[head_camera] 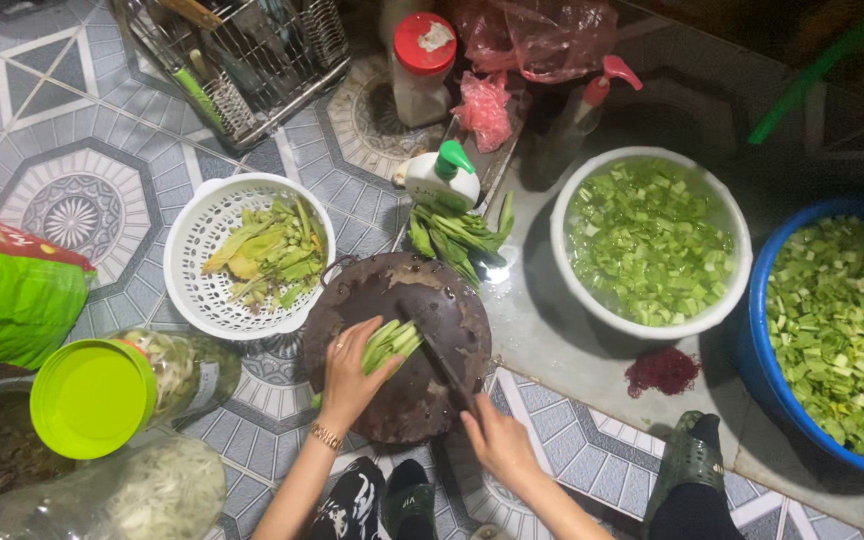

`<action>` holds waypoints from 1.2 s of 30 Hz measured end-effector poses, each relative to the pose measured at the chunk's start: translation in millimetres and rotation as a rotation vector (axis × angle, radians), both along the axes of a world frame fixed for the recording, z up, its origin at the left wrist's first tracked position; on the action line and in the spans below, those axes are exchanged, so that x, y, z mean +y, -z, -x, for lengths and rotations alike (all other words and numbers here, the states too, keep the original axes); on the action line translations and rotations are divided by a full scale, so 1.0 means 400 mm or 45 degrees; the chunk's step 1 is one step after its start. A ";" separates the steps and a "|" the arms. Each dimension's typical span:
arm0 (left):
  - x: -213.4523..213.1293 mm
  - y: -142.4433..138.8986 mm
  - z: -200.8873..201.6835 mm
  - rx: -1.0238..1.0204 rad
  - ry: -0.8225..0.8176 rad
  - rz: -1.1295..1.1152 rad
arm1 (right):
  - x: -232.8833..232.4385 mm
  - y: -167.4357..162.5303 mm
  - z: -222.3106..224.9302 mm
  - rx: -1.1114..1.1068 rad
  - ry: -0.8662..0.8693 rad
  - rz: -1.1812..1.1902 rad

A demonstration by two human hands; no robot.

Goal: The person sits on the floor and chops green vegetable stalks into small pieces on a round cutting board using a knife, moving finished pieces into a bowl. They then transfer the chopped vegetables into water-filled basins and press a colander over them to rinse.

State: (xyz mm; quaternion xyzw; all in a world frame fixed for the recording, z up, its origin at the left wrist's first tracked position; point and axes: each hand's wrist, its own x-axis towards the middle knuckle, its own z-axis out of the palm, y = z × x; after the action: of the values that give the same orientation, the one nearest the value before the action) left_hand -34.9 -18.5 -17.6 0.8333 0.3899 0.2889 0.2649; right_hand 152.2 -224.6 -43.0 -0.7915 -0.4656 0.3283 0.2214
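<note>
I see a bundle of green stalks lying across a round, dark, worn wooden chopping board on the tiled floor. My left hand lies on the stalks, its grip pressed down with fingers curled over them, a ring on one finger and a metal bracelet at the wrist. My right hand has its grip wrapped tight on the handle of a dark knife, whose blade lies on the board just beside the cut ends of the stalks.

At the board's far edge lies a loose heap of whole leafy greens, touching a squat white pump bottle with a green nozzle. To the left sits a white perforated plastic colander holding yellowed, limp trimmings. To the right, a round white bowl holds chopped green pieces in water, and beside it a blue plastic basin is filled with more chopped pieces. Between bowl and basin, on the grey floor, lies a small crumpled red mesh scrap.

Near left, a clear jar with a lime-green lid lies on its side, packed with pale shreds. A wire dish rack stands at the top.
</note>
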 end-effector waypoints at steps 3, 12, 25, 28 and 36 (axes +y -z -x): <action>-0.030 -0.018 0.036 0.094 0.031 -0.141 | -0.008 -0.009 0.019 0.030 -0.039 0.020; -0.037 0.057 0.012 -0.160 0.006 0.238 | 0.002 -0.028 0.004 0.004 -0.155 -0.003; -0.010 -0.002 0.061 0.034 -0.039 0.106 | 0.002 -0.048 0.010 -0.037 -0.136 0.004; -0.025 -0.017 0.051 0.036 0.048 -0.030 | 0.000 -0.064 0.009 -0.068 -0.140 -0.034; -0.042 0.005 0.021 0.140 -0.053 0.058 | -0.040 -0.117 0.050 -0.191 -0.250 -0.042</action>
State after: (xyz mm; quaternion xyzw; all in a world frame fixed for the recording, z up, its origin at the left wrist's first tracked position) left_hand -43.2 -35.2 -19.5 0.8334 0.4275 0.2392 0.2558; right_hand 132.3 -240.6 4.0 -0.7607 -0.5615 0.2803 0.1658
